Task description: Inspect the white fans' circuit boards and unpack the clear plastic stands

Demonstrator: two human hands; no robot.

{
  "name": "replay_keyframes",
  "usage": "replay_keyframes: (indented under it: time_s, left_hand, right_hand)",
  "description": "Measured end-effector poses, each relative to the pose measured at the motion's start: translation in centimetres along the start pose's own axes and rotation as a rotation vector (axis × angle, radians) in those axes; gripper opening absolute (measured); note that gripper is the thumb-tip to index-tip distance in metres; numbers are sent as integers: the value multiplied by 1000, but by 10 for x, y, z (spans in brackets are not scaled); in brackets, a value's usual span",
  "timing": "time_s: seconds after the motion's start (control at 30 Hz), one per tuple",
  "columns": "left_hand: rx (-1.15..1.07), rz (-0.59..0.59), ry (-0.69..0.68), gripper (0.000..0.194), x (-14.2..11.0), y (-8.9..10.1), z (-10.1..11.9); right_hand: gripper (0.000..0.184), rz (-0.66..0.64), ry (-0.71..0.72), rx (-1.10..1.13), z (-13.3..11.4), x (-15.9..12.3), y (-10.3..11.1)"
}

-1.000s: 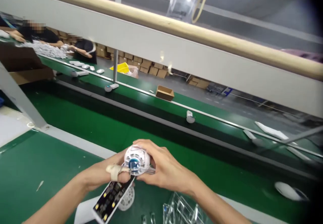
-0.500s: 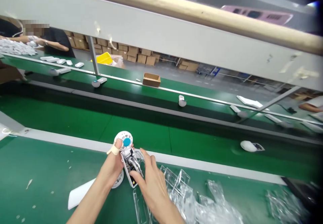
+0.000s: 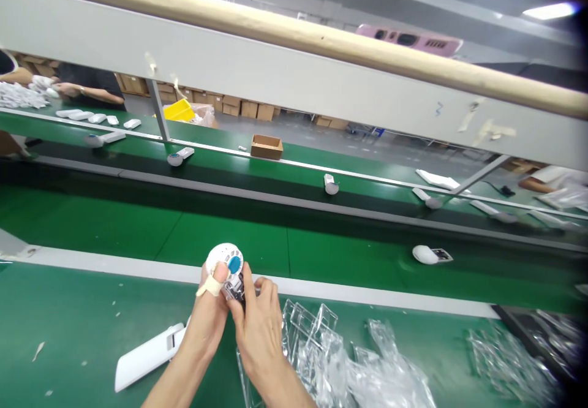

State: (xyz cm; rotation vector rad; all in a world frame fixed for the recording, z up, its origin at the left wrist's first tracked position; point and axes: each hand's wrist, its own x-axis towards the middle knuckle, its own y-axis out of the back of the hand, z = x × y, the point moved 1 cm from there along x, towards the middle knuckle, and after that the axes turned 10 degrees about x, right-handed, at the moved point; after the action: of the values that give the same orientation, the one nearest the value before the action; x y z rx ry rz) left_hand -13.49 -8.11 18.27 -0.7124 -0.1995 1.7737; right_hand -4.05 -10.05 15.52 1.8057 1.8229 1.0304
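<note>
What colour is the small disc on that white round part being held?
The disc is bright blue, seen best in the head view.

The left hand [image 3: 209, 311] is wearing a cream-coloured, tape-like band [image 3: 211, 285] that is wrapping around the thumb [image 3: 221, 271], one flat end sticking out sideways. The right hand [image 3: 260, 325] is showing bare fingers [image 3: 248, 282], and the left forearm [image 3: 181, 368] and right forearm [image 3: 285, 380] are showing uncovered too

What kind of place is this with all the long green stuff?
It looks like a factory, probably an assembly line. A long green strip, likely a conveyor belt, runs past the workbench; a white gadget is being held with its insides showing; cardboard boxes are behind.
</note>
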Motion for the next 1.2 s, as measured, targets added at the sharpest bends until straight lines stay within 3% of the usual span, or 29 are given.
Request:
replay_keyframes:
  time_s: [0.07, 0.23, 0.3, 0.4, 0.47, 0.53, 0.63, 0.73, 0.8, 0.9, 1.0, 1.07, 1.2]
  left_hand:
    - [-45, 23, 1, 59, -1, -2, 4]
    - [-52, 3, -39, 58, -2, -3, 7]
    - [-22, -46, -35, 60, 0, 0, 1]
    - [94, -119, 94, 58, -1, 5, -13]
    - [157, -66, 137, 54, -5, 6, -21]
    - [208, 25, 70, 48, -9, 6, -27]
    - [334, 62, -75, 45, -5, 11, -37]
    - [429, 42, -119, 57, 12, 22, -54]
    - [449, 28, -105, 64, 20, 27, -66]
    - [452, 31, -138, 57, 14, 24, -72]
    - [408, 58, -156, 44, 4, 6, -63]
    - [380, 62, -87, 39, 14, -7, -55]
    - [443, 172, -11, 31, 86, -11, -41]
  right_hand:
    - [57, -36, -4, 29, 0, 1, 2]
    - [61, -288, -118, 137, -2, 7, 17]
    - [62, -281, -92, 94, -3, 9, 27]
    - [62, -251, -19, 14, -3, 7, 41]
    - [59, -239, 23, 43, -1, 5, 45]
    - [51, -153, -4, 197, 4, 7, 44]
    - [37, 110, -282, 524, 19, 15, 36]
    - [51, 243, -533, 730, 31, 23, 25]
    - [54, 291, -540, 770, 34, 23, 20]
    - [55, 340, -495, 735, 36, 21, 18]
    - [62, 197, -443, 534, 44, 26, 22]
    - [60, 58, -380, 398, 58, 31, 33]
    - [32, -119, -230, 298, 104, 19, 76]
